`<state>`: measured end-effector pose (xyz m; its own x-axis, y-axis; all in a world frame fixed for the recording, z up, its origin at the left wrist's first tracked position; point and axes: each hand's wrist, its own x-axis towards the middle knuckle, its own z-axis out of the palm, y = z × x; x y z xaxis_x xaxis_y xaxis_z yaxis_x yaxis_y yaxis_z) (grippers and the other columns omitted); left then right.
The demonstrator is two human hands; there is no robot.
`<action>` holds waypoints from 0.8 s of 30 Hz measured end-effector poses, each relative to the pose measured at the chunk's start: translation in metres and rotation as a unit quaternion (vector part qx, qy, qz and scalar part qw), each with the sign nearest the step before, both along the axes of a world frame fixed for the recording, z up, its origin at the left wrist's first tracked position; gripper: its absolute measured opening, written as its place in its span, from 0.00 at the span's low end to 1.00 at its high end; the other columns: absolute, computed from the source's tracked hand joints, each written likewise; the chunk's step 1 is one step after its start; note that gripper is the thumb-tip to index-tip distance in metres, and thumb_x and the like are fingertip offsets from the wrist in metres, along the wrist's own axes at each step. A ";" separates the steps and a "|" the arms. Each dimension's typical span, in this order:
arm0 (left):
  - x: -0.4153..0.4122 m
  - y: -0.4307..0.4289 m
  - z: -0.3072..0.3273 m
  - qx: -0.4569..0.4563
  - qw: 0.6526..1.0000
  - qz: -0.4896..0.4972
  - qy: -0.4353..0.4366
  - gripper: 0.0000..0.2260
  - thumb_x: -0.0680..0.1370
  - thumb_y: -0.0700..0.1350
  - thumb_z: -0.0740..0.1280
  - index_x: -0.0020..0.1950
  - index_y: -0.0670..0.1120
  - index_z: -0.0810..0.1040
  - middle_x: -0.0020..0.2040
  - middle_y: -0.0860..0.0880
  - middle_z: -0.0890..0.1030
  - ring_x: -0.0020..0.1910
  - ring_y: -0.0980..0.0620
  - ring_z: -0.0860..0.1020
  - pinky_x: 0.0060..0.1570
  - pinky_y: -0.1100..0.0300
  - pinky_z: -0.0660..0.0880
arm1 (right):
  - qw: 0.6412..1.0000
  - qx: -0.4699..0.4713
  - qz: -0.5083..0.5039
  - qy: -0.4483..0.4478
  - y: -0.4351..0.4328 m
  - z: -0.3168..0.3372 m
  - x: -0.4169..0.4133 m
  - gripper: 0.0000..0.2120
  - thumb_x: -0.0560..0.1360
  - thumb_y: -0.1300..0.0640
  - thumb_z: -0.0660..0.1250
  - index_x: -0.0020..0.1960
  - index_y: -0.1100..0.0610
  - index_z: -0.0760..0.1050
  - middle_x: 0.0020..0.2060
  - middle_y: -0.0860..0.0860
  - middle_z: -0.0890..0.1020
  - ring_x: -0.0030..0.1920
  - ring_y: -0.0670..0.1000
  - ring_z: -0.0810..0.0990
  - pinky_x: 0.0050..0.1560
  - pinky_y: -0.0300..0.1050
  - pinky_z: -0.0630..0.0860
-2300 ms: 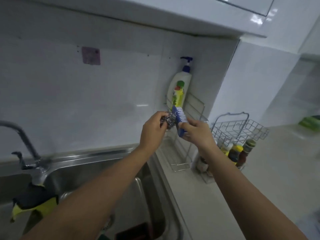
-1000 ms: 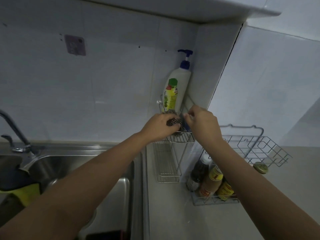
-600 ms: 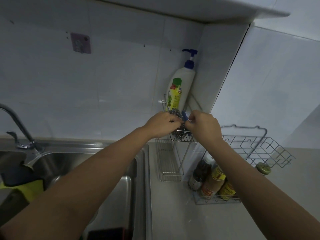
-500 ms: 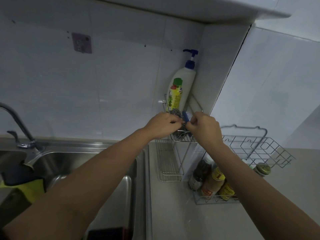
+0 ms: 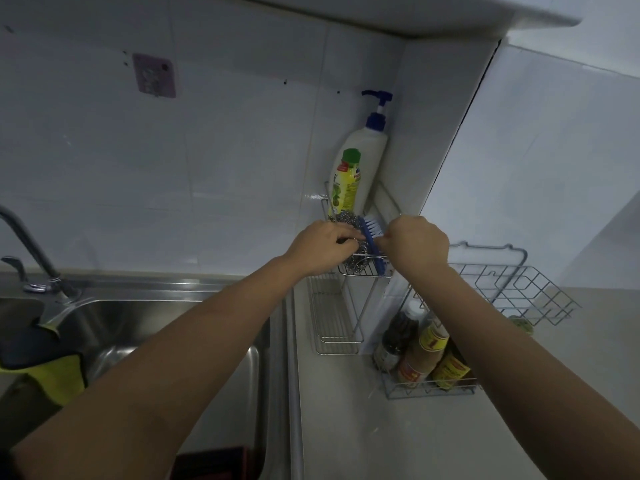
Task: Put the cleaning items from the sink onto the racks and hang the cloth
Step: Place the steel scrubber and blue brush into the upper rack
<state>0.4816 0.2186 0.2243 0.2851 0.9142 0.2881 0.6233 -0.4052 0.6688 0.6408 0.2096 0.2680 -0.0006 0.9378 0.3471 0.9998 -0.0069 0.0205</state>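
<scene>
My left hand has its fingers curled onto the steel scourer, pressing it down into the upper shelf of the wire rack, while my right hand is closed around the handle end of the blue brush, bristles pointing right, seating it just beside the scourer. Both are touching the shelf wires now, tucked in front of the dish soap bottle and the white pump bottle in the corner. So I'm at the placing step, and it looks all but finished. Next I judge I need to let go of both without tipping the brush off the shelf edge, then swing back left to the sink, where the yellow and dark cloth lies draped under the tap, waiting to be hung. A second wire rack with sauce bottles beneath stands just right.
</scene>
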 end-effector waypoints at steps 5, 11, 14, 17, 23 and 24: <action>0.000 0.001 -0.003 0.016 1.000 -0.004 -0.003 0.19 0.72 0.50 0.59 0.58 0.50 0.82 0.63 0.51 0.80 0.60 0.51 0.77 0.62 0.52 0.73 | 0.990 -0.062 0.010 -0.124 0.004 0.010 -0.021 0.10 0.73 0.56 0.70 0.53 0.57 0.78 0.44 0.54 0.81 0.49 0.57 0.82 0.39 0.44 0.70; -0.002 0.000 -0.005 0.034 0.999 -0.016 -0.029 0.14 0.75 0.44 0.62 0.56 0.47 0.83 0.60 0.50 0.81 0.58 0.51 0.78 0.61 0.53 0.74 | 0.974 -0.155 0.032 -0.165 0.013 0.028 -0.030 0.15 0.75 0.48 0.67 0.56 0.57 0.77 0.43 0.51 0.74 0.53 0.55 0.81 0.46 0.46 0.72; -0.002 -0.001 -0.004 0.042 0.999 -0.019 -0.029 0.14 0.75 0.44 0.62 0.56 0.47 0.83 0.61 0.50 0.81 0.59 0.52 0.78 0.61 0.57 0.73 | 0.972 -0.154 0.029 -0.178 0.014 0.025 -0.036 0.13 0.75 0.49 0.67 0.55 0.56 0.77 0.42 0.50 0.76 0.46 0.53 0.79 0.43 0.44 0.70; -0.002 0.000 -0.006 0.048 0.998 -0.020 -0.029 0.17 0.72 0.46 0.59 0.54 0.46 0.84 0.58 0.50 0.82 0.56 0.51 0.79 0.57 0.56 0.76 | 0.979 -0.142 0.024 -0.142 0.014 0.025 -0.037 0.14 0.74 0.47 0.67 0.52 0.56 0.77 0.40 0.50 0.76 0.42 0.53 0.76 0.42 0.43 0.70; -0.001 0.005 -0.011 0.060 0.997 -0.021 -0.034 0.16 0.73 0.47 0.58 0.50 0.46 0.84 0.52 0.50 0.84 0.47 0.49 0.81 0.47 0.50 0.78 | 0.990 -0.123 0.028 -0.056 0.007 0.040 -0.032 0.21 0.72 0.42 0.69 0.55 0.59 0.75 0.42 0.53 0.74 0.52 0.57 0.81 0.45 0.47 0.74; -0.001 0.005 -0.011 0.059 0.997 -0.022 -0.036 0.17 0.73 0.47 0.58 0.52 0.47 0.84 0.53 0.50 0.84 0.47 0.50 0.81 0.47 0.51 0.78 | 0.991 -0.120 0.026 -0.052 0.007 0.040 -0.032 0.21 0.73 0.43 0.69 0.55 0.59 0.75 0.42 0.53 0.74 0.52 0.57 0.80 0.45 0.47 0.74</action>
<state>0.4802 0.2236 0.2136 0.2997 0.8599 0.4132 0.5557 -0.5094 0.6570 0.6089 0.2163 0.3081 -0.0759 0.9911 0.1092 0.9910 0.0629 0.1178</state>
